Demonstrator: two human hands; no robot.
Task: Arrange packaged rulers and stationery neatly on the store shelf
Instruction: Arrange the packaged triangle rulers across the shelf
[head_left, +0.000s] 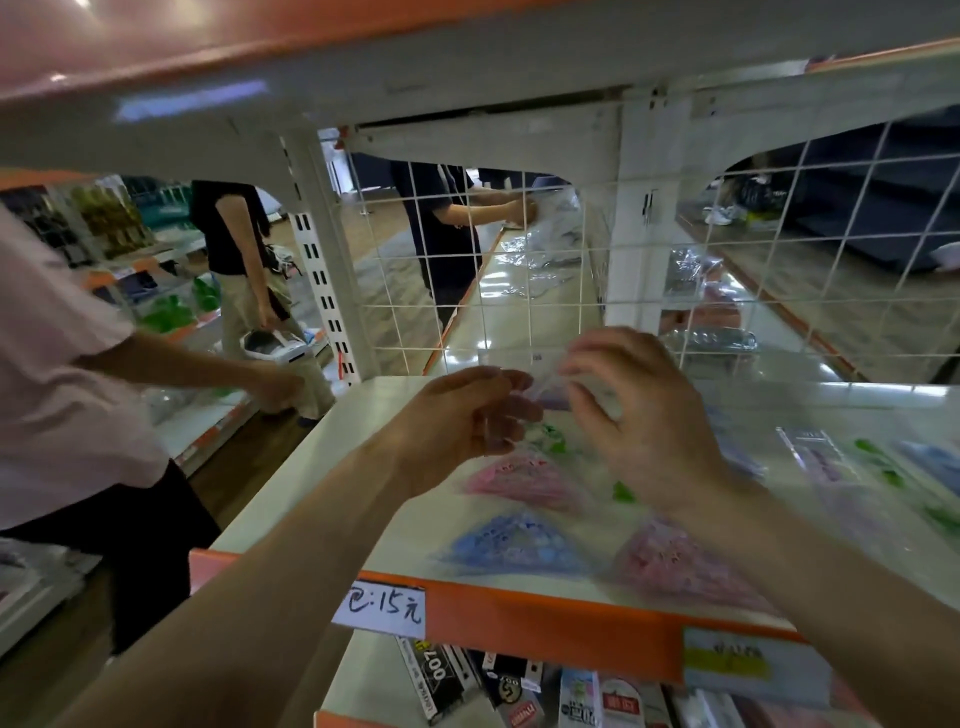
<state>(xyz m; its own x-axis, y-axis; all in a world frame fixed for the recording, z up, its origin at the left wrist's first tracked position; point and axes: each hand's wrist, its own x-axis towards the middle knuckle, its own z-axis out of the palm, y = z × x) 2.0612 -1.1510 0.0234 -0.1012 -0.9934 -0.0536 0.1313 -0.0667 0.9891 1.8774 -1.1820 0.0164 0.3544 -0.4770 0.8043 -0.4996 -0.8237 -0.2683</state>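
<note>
Left hand (467, 410) and right hand (641, 415) close together above white shelf board (332, 467), both pinching one small clear plastic packet (545, 387), held in air between them; contents blurred. Left fingers curled on packet's left edge, right fingers on its top right. On board below: pink triangular ruler pack (524, 480), blue triangular ruler pack (514, 545), second pink pack (680, 569) at right. More clear packs far right. Handwritten white price label (387, 605) on orange shelf edge (545, 618). White wire mesh panel (519, 260) behind.
</note>
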